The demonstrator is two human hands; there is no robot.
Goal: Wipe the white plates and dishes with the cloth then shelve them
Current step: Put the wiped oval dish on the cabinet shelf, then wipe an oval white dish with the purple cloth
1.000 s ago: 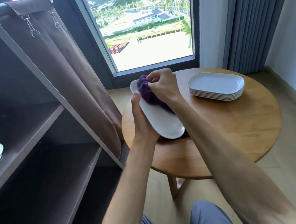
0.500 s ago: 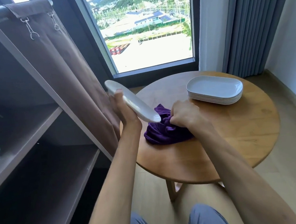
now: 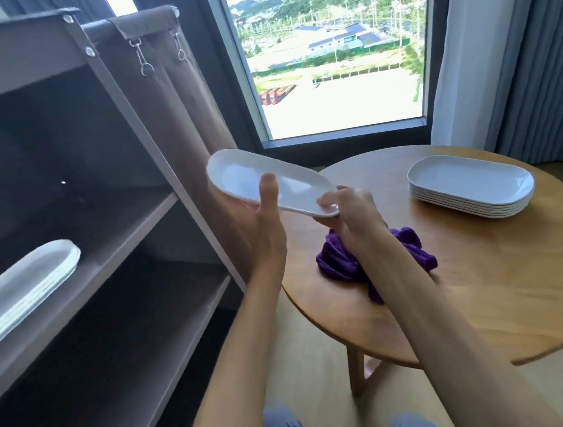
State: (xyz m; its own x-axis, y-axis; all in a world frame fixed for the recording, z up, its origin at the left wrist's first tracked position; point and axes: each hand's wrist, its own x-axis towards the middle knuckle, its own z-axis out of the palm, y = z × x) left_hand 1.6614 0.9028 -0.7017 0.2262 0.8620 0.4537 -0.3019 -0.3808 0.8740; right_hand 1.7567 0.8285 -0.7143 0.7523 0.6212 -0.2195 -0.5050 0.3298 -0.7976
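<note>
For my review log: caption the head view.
Both hands, left and right, hold a plate beside the shelf; cloth on table.

round wood table (image 3: 487, 296), window (image 3: 333, 53), grey curtains (image 3: 515, 53)

White plate (image 3: 270, 183) between both hands, above table (image 3: 487, 296)

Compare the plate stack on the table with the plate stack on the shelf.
The table stack sits in sharp view on the round wooden table; the shelf stack is blurred at the frame's left edge, on the cabinet's middle shelf. The table stack looks taller, with more rims showing. Both hold white oblong plates.
</note>
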